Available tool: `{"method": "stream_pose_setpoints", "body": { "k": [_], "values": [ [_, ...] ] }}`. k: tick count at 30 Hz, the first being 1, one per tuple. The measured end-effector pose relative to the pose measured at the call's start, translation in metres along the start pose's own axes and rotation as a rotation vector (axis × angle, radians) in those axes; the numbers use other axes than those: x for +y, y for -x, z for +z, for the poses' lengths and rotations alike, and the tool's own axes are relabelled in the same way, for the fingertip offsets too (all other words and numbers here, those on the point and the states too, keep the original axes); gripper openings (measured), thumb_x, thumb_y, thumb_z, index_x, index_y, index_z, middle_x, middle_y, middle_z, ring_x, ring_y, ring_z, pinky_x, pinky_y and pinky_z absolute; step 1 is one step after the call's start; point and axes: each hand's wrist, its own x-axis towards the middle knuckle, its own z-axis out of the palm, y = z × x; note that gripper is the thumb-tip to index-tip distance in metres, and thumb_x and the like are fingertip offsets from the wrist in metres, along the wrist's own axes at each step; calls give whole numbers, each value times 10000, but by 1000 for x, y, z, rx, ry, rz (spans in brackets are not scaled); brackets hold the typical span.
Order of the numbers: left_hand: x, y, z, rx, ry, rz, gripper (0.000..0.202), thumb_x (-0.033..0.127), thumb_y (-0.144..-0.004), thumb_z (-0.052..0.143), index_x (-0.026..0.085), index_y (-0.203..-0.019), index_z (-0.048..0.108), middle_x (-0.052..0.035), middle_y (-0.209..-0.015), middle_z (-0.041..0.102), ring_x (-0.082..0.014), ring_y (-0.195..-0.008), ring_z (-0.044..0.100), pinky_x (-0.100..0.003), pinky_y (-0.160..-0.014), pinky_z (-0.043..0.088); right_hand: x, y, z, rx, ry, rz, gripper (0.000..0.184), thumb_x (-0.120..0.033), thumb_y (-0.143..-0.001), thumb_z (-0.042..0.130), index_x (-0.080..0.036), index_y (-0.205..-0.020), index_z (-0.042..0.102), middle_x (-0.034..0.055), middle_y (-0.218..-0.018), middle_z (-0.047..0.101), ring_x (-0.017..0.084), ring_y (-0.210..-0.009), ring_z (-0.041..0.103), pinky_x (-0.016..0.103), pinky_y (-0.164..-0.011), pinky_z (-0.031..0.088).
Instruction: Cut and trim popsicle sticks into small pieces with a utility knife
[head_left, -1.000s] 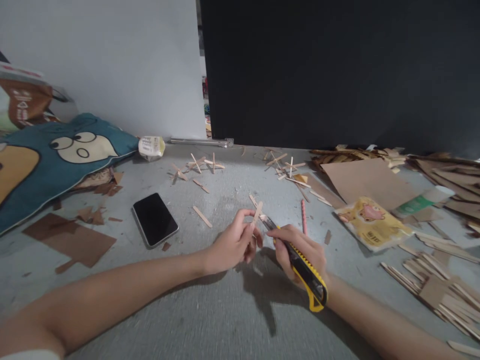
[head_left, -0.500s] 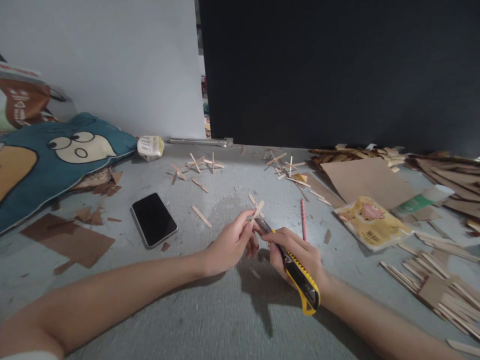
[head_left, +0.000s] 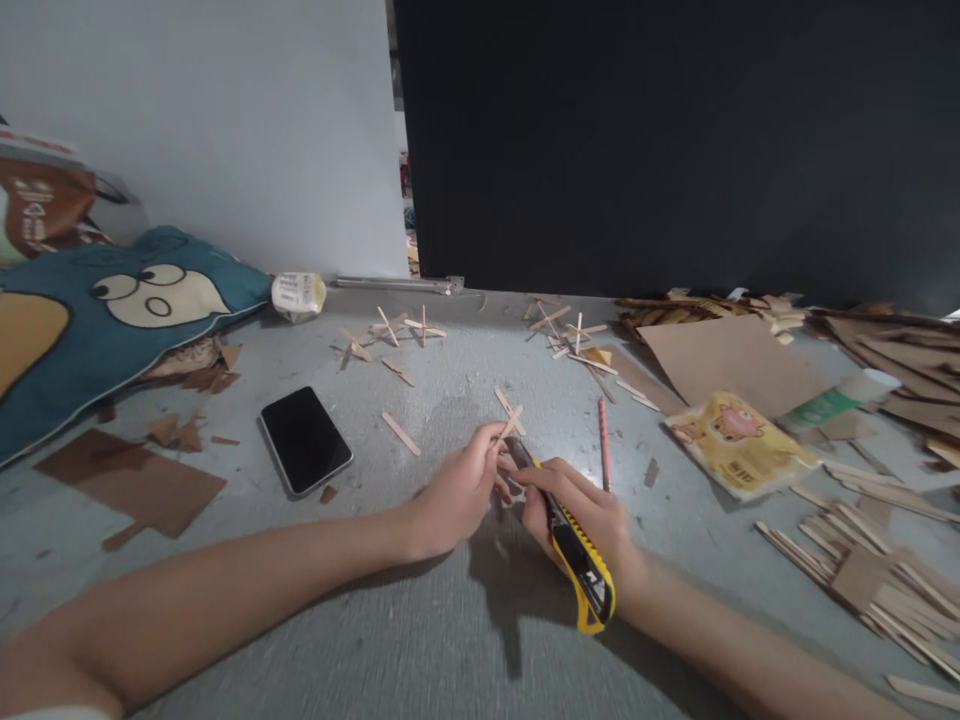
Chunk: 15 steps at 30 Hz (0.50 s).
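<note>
My left hand point(head_left: 461, 490) pinches a short wooden craft stick point(head_left: 511, 424) that points up and to the right. My right hand point(head_left: 581, 510) is wrapped round a yellow and black utility knife point(head_left: 574, 550). The knife's blade end rests against the stick just below my left fingertips. Both hands hover close together over the grey surface point(head_left: 420, 620), near its middle.
A black phone point(head_left: 305, 438) lies left of my hands, a pink pencil point(head_left: 602, 428) to the right. Loose sticks point(head_left: 401, 433) and crossed stick pieces point(head_left: 390, 330) are scattered behind. Cardboard sheets point(head_left: 731, 360), a yellow packet point(head_left: 739, 445), a stick pile point(head_left: 862, 560) and a blue cushion point(head_left: 112, 310) surround them.
My right hand with the knife has slid left and closer to my left hand, and the blade now meets the stick. The stick sits slightly lower.
</note>
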Motion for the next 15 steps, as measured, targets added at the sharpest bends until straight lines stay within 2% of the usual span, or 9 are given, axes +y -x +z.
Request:
{"method": "stream_pose_setpoints", "body": {
  "k": [4, 8, 12, 15],
  "values": [
    [-5, 2, 0, -13, -56, 7, 359, 296, -1116, 361, 193, -1440, 476, -71, -999, 715, -174, -769, 695, -318, -717, 553, -3, 0, 1, -6, -14, 8, 284, -30, -973, 521, -249, -1103, 646, 1, -831, 671, 129, -666, 705, 236, -638, 595],
    [-7, 2, -1, -40, -72, 26, 382, 205, -1082, 397, 197, -1459, 454, -71, -1046, 698, -157, -771, 670, -309, -738, 544, -4, -2, 0, -8, -39, 54, 266, -37, -978, 528, -245, -1089, 651, 5, -843, 687, 132, -691, 710, 247, -665, 593],
    [-7, 1, 0, -44, -39, 31, 349, 222, -1095, 371, 195, -1431, 463, -61, -1009, 686, -158, -763, 658, -311, -734, 537, -4, -2, 1, -3, -68, 84, 230, -69, -998, 529, -242, -1082, 656, 4, -839, 687, 128, -699, 703, 252, -682, 593],
    [-4, -1, 1, -34, 29, 42, 304, 315, -1124, 351, 190, -1362, 493, -44, -936, 675, -162, -738, 656, -310, -709, 533, -3, -2, 1, 12, -90, 111, 201, -96, -1009, 533, -240, -1058, 664, -1, -823, 697, 122, -671, 695, 244, -659, 582]
  ]
}}
